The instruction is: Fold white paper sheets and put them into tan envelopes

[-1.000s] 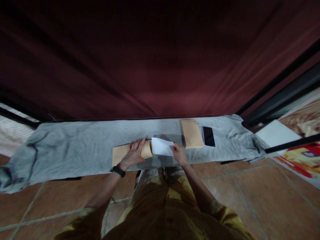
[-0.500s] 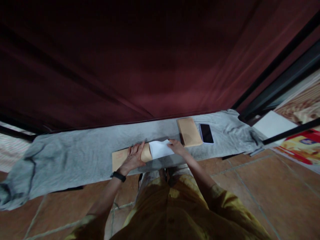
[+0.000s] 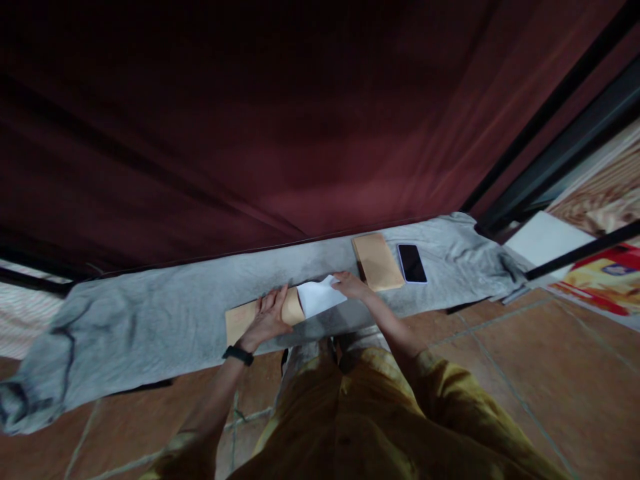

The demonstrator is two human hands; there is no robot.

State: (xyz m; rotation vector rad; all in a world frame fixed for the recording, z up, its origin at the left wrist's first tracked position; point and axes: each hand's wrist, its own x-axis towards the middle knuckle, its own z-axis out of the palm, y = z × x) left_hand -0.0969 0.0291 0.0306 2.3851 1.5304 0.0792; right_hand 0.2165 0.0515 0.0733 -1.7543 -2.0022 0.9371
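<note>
A brown paper envelope (image 3: 239, 321) lies on the grey cloth in front of me, its mouth facing right. My left hand (image 3: 271, 318) rests on it with fingers spread, pressing near the opening. White paper (image 3: 319, 297) sticks out of the mouth, partly inside the envelope. At the paper's far right corner, my right hand (image 3: 349, 285) pinches its edge between thumb and fingers. Just beyond that hand lies a stack of brown envelopes (image 3: 379, 261), with a dark-screened phone (image 3: 413, 264) beside it.
The grey cloth (image 3: 145, 320) covers a long narrow surface against a dark red curtain (image 3: 300, 133). Black frame bars (image 3: 550, 147) stand at the right, near a white board (image 3: 547, 243) and a red-yellow package (image 3: 607, 277). Tiled floor (image 3: 530, 360) lies below.
My right hand has shifted slightly left and up with the paper's corner, and the paper's edge looks more bent. My left hand stays on the envelope. The view has tilted a little.
</note>
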